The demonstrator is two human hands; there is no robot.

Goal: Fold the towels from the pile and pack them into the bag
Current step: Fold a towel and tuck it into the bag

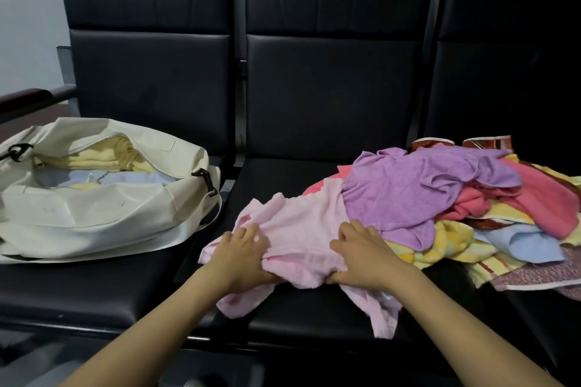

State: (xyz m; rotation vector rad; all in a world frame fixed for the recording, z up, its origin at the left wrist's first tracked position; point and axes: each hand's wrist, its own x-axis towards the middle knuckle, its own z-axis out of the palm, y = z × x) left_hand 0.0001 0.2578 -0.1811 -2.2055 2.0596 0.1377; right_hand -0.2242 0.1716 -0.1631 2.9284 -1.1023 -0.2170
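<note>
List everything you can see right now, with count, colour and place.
bag: one, cream, on the left seat, unzipped
folded towels: several, yellow and light blue, inside the bag; exact count unclear
pink towel: one, light pink, crumpled at the front of the middle seat
purple towel: one, purple, on top of the pile
pile of towels: several, coral, yellow, blue and patterned, spread over the middle and right seats
seats: three, black, in a row
armrest: one, dark, far left
left hand: one, grips the pink towel's left part
right hand: one, grips the pink towel's right part
</note>
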